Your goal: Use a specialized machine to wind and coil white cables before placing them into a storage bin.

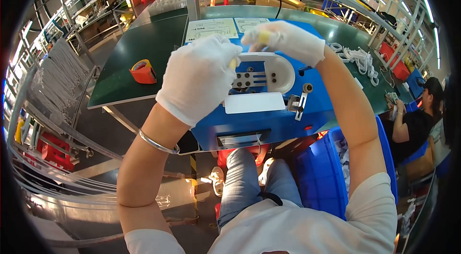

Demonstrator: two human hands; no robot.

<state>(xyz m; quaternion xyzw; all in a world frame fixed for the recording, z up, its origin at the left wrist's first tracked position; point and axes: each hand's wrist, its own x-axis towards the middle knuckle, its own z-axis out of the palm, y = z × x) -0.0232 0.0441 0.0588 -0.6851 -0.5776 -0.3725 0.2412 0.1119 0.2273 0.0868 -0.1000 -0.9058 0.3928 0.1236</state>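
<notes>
The person wears white cloth gloves, and both hands are up over a blue bench machine (314, 98) on a green table (125, 57). The left hand (199, 76) is curled, with its back to us, near the left side of the machine. Its fingers are mostly hidden, so I cannot tell if it has hold of anything. The right hand (284, 40) is near the back of the machine, with its fingers bent. It is a bit blurry, and I cannot tell how tightly it is closed or what it may hold. A bit of yellow shows at the fingers of each hand. On top of the machine, in front of the right hand, is a white rounded block (281, 75). Beside it is a metal plate with holes (242, 80), and nearer the person is a flat white plate (254, 103). Two paper sheets (211, 28) lie behind the hands. White plastic loops (360, 60) are heaped on the right, and an orange tape holder (143, 72) sits on the left. A big blue bin (314, 172) stands by the person's right leg.
</notes>
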